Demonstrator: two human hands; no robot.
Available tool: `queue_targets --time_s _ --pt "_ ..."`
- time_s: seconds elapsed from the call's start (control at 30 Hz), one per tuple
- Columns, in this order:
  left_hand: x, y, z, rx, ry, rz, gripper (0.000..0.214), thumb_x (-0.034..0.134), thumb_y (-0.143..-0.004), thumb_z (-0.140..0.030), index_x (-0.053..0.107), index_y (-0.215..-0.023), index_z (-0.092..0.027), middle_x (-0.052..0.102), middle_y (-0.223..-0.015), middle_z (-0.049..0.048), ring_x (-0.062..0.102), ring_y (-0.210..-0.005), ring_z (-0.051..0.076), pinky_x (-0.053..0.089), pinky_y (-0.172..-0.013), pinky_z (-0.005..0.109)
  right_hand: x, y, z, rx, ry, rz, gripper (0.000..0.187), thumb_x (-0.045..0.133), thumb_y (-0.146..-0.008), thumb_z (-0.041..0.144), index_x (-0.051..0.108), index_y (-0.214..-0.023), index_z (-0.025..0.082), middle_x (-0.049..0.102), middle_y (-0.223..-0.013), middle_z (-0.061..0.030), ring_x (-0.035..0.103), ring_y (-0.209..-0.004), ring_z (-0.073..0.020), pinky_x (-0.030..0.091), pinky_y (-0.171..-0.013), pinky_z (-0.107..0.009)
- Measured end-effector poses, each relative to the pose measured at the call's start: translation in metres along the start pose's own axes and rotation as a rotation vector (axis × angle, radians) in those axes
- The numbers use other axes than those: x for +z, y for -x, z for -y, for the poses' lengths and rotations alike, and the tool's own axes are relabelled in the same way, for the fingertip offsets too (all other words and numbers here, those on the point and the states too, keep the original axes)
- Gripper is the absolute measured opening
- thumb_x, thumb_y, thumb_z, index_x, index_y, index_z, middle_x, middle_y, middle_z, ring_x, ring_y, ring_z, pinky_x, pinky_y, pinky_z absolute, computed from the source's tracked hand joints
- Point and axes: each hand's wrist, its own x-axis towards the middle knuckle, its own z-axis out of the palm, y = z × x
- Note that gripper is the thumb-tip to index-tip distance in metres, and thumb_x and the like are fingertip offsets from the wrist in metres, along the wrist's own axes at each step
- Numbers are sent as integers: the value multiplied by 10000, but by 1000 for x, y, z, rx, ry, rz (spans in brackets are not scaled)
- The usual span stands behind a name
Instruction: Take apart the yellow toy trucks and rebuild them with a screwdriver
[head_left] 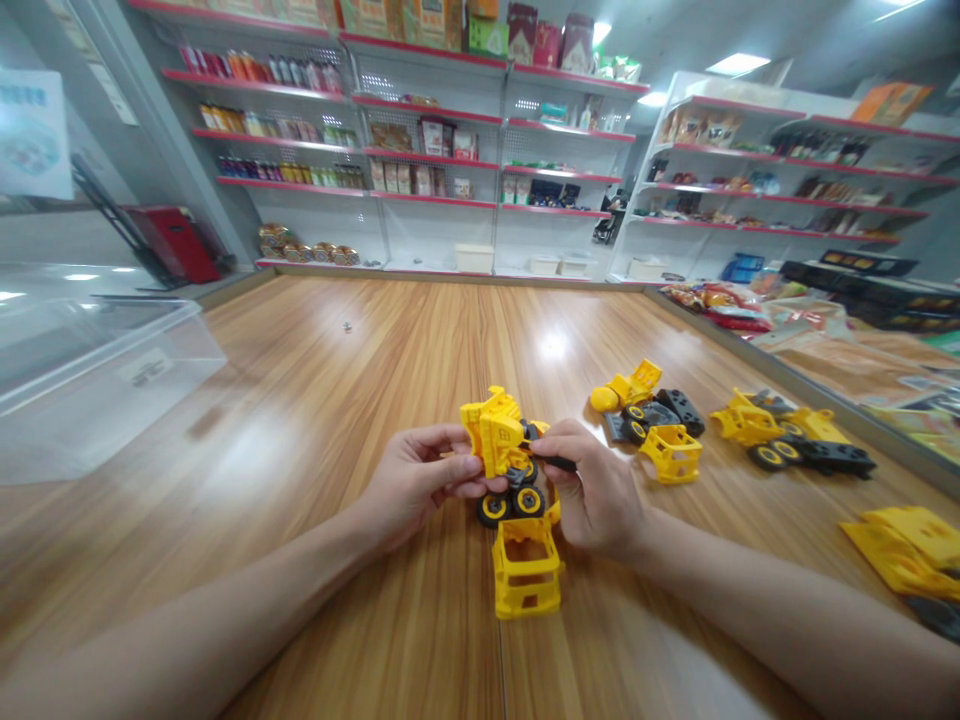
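My left hand (427,470) is closed around a yellow toy truck body part (495,430), keeping it raised over the table. My right hand (600,490) pinches a short black stick-like tool (556,461), which looks like a screwdriver; its front end meets the right side of the yellow part, and the tip is hidden. Just below my hands are black wheels with yellow hubs (511,505), partly covered by the held part. Nearer to me, a yellow truck cab shell (527,570) rests on the wooden table (360,620).
To the right lie yellow and black toy truck pieces, among them another cab shell (670,455), a wheeled group (787,435) and a yellow part (904,550). A clear plastic bin (97,380) stands at left. A tiny piece (347,326) lies farther back, before stocked shelves (431,150).
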Motion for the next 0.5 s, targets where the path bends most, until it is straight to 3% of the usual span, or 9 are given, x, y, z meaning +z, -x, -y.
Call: queue_targets --time_s 0.2,0.37,0.5 --pt "0 0 -1 -20 31 4 297 792 -769 -243 733 -1020 -96 770 -843 126 745 -676 162 589 -566 139 -2 1 -2 -66 19 21 283 491 -877 48 530 -1120 186 566 -948 -78 577 -823 -172 538 -680 -308" --pt "3 1 -1 4 26 13 302 794 -758 -186 724 -1040 -103 771 -883 132 757 -771 208 630 -673 216 -5 3 -1 43 23 54 241 519 -892 120 532 -1124 184 579 -939 -77 580 -852 -190 532 -717 -337" --pt "5 2 0 -2 26 22 304 801 -746 -170 725 -1031 -95 766 -854 120 758 -767 212 632 -672 215 -4 1 4 76 62 -8 228 506 -901 119 523 -1112 203 581 -880 -51 576 -791 -178 518 -674 -315"
